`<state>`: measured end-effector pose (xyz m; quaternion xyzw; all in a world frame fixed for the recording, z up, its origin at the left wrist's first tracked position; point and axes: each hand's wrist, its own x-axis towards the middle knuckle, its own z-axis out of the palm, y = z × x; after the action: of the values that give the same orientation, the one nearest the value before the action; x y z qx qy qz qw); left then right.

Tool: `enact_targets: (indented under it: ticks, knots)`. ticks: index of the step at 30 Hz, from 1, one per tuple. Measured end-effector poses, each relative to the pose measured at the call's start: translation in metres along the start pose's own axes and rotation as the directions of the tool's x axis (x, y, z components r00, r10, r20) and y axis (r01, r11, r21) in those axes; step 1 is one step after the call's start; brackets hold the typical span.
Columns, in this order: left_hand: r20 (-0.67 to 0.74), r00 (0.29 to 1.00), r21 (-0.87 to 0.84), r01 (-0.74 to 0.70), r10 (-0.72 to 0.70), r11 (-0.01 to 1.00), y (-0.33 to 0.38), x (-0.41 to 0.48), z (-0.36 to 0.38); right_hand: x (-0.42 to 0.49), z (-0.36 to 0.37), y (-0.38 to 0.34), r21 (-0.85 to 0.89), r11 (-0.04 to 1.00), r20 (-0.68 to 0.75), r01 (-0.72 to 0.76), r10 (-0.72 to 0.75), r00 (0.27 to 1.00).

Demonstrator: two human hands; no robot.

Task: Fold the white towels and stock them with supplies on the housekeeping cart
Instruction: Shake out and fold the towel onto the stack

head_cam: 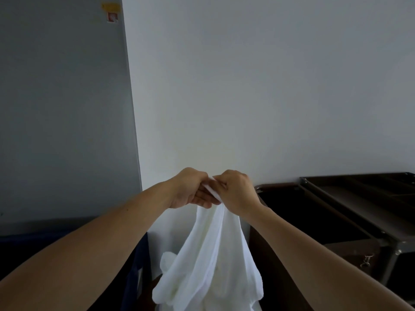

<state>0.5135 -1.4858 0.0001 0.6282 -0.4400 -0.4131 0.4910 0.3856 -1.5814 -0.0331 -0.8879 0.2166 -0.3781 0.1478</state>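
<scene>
**Hands meet on the top edge of a white towel point(208, 261)**

The hands are raised together in the middle of the frame, just below centre, with both bare forearms reaching in from the lower corners. The left hand point(190, 189) has its fingers curled under a bunched corner of the towel and its thumb on top. The right hand point(238, 191) pinches the same edge right beside it, knuckles up, so the two hands touch or nearly touch. A short strip of hem shows between them.

The towel hangs straight down from this grip in long loose folds. It widens toward the bottom centre of the frame, where it runs out of view, and a rounded lobe of cloth sticks out on its left side.

At the right of the frame stands the housekeeping cart point(350, 221), dark brown, with an open top tray and a small metal clasp point(366, 261) on its side. Dark blue fabric point(139, 265) fills the lower left beside the towel. Behind is a pale wall point(269, 86), with a grey panel point(62, 108) on the left bearing a small sticker point(112, 17) in the upper left.
</scene>
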Motion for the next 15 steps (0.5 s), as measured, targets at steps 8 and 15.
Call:
enact_targets:
  ticks: [8,15]
  knots:
    - [0.036,0.999,-0.083,0.037,-0.034,0.996,-0.004,-0.001,-0.001,-0.006,-0.002,0.004,0.102,0.995,0.106,0.009,-0.02,0.994]
    - [0.273,0.961,-0.238,0.108,-0.04,0.965,-0.01,0.001,-0.006,-0.007,-0.005,0.012,0.103,0.991,0.172,-0.087,0.069,0.983]
